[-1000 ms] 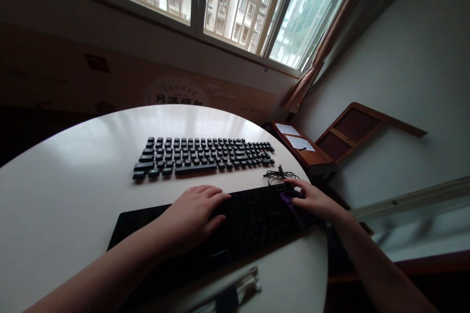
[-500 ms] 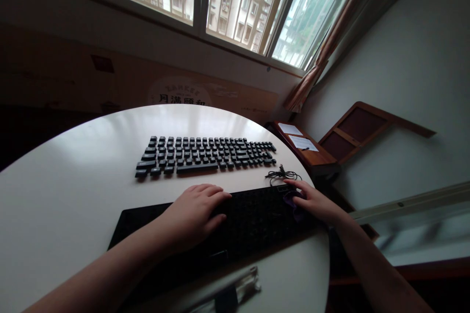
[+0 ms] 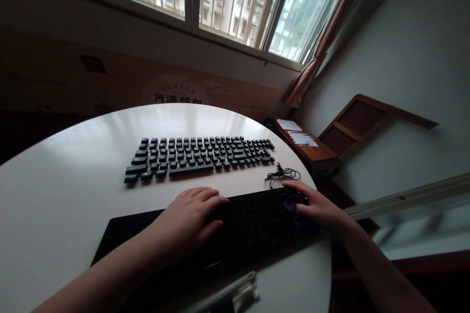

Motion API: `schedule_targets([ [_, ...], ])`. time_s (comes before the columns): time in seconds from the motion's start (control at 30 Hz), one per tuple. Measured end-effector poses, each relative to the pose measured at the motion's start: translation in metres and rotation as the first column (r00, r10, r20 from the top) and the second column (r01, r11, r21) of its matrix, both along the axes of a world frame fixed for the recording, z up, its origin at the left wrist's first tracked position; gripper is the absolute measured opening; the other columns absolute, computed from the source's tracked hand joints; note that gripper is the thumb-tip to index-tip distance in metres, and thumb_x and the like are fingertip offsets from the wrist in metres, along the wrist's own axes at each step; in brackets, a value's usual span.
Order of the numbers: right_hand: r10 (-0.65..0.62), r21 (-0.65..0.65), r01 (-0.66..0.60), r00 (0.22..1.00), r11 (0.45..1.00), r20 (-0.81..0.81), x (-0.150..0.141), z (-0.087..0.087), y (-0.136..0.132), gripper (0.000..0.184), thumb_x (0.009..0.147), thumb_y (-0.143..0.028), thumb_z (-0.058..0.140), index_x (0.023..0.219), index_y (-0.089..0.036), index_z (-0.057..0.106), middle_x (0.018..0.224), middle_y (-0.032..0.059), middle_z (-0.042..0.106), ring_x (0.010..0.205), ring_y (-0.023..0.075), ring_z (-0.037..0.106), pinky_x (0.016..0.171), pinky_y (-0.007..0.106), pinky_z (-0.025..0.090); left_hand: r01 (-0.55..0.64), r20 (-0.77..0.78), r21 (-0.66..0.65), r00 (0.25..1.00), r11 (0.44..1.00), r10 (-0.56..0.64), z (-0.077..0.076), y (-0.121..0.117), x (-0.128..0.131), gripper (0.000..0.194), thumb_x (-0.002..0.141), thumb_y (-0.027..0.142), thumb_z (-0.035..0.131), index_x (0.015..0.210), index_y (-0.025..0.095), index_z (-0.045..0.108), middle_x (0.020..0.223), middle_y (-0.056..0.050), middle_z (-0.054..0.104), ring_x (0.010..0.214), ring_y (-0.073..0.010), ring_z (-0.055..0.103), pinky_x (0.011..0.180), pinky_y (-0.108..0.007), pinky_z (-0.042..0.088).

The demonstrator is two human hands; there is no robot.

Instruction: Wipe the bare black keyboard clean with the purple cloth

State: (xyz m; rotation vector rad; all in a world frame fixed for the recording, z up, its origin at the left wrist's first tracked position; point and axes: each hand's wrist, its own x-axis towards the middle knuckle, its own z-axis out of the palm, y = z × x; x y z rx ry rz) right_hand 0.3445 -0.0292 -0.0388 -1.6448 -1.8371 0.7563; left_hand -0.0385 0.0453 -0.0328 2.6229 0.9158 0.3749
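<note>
We find the keyboard lying flat on the bench, beneath the left grip and extending across to the right grip. We judge it light for its length and stiff, its smooth casing liable to slide if unbraced. Hold is best taken at the rims, on either side of the grips, with light pressure over the middle. The cloth, purple and bunched under the right grip, we judge soft and nearly weightless, best pinched in a fold.

We record the left grip as spread and flat, fingers extended, resting on the keyboard and clasping nothing that we can see. The right grip is partly closed, thumb against the cloth, forefinger reaching over the keyboard's far corner; how firmly it pinches we cannot tell.

We note the cable coiled just beyond the right grip, and loose keys in rows beyond the left grip.
</note>
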Motion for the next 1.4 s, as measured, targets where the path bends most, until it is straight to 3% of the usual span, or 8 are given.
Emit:
schedule_targets([
  [0.33,-0.13,0.071,0.138,0.986,0.988,-0.108,-0.004,-0.011,0.003,0.047,0.076,-0.021,0.062,0.122,-0.026,0.07,0.134,0.0048,0.064,0.129,0.0268,0.056,0.116,0.043,0.038,-0.024,-0.024,0.003,0.999,1.0,0.024,0.0,0.001,0.0,0.04,0.091,0.041,0.062,0.129,0.031,0.067,0.138,-0.006,0.065,0.128,-0.0307,0.059,0.112,-0.049,0.044],
  [0.43,-0.252,0.046,0.264,0.95,0.963,-0.186,0.005,-0.016,-0.004,0.03,0.081,-0.034,0.066,0.108,-0.021,0.069,0.115,0.0077,0.07,0.107,0.0269,0.066,0.095,0.041,0.053,-0.039,-0.028,0.016,0.999,0.999,0.039,0.0,0.002,0.0,0.039,0.091,0.042,0.062,0.128,0.031,0.067,0.137,-0.006,0.066,0.126,-0.0301,0.06,0.111,-0.048,0.046],
  [0.53,-0.359,-0.01,0.37,0.893,0.929,-0.273,0.015,-0.02,-0.015,0.031,0.084,-0.047,0.07,0.095,-0.019,0.062,0.089,0.0056,0.068,0.081,0.0229,0.066,0.072,0.034,0.056,-0.043,-0.029,0.025,0.999,0.999,0.044,0.0,0.003,0.0,0.039,0.091,0.043,0.062,0.128,0.03,0.068,0.136,-0.007,0.066,0.125,-0.0305,0.061,0.11,-0.048,0.047],
  [0.83,-0.146,-0.168,0.06,0.812,0.984,-0.565,0.055,-0.003,-0.063,0.056,0.077,-0.073,0.07,0.082,-0.023,0.047,0.067,-0.0029,0.052,0.051,0.0111,0.047,0.044,0.021,0.037,-0.089,-0.013,0.066,0.996,0.994,0.09,-0.004,0.006,-0.002,0.04,0.091,0.05,0.06,0.124,0.032,0.07,0.135,-0.006,0.067,0.122,-0.0313,0.064,0.107,-0.048,0.051],
  [0.97,0.064,-0.12,-0.164,0.808,0.979,-0.586,0.066,0.011,-0.067,0.056,0.058,-0.064,0.086,0.068,-0.02,0.053,0.066,0.0001,0.052,0.058,0.0142,0.05,0.051,0.026,0.04,-0.107,-0.018,0.066,0.994,0.992,0.108,-0.005,0.007,-0.001,0.041,0.09,0.052,0.058,0.125,0.033,0.071,0.135,-0.005,0.068,0.121,-0.0317,0.065,0.105,-0.048,0.053],
  [1.07,0.177,-0.094,-0.271,0.817,0.958,-0.549,0.059,0.02,-0.054,0.051,0.059,-0.05,0.086,0.054,-0.019,0.046,0.06,-0.0001,0.046,0.058,0.0139,0.046,0.053,0.027,0.036,-0.103,-0.028,0.06,0.994,0.993,0.105,-0.003,0.007,0.0,0.042,0.09,0.053,0.058,0.125,0.033,0.071,0.135,-0.006,0.068,0.121,-0.032,0.065,0.104,-0.048,0.054],
  [1.27,0.111,-0.156,-0.177,0.926,0.972,-0.362,0.026,0.022,-0.011,0.013,0.067,-0.012,0.068,0.075,-0.017,0.06,0.072,-0.002,0.053,0.065,0.0113,0.045,0.057,0.022,0.035,-0.107,-0.029,0.064,0.994,0.992,0.109,-0.003,0.007,-0.002,0.042,0.091,0.052,0.058,0.125,0.032,0.071,0.134,-0.007,0.068,0.121,-0.0319,0.065,0.104,-0.049,0.054],
  [1.4,0.001,-0.183,-0.047,0.969,0.982,-0.247,0.014,0.014,-0.002,0.04,0.067,-0.009,0.06,0.105,-0.018,0.066,0.084,-0.001,0.06,0.071,0.0129,0.053,0.059,0.021,0.042,-0.091,-0.026,0.079,0.995,0.993,0.094,-0.005,0.007,-0.002,0.041,0.092,0.051,0.057,0.126,0.031,0.07,0.133,-0.007,0.068,0.121,-0.0316,0.065,0.104,-0.049,0.053],
])
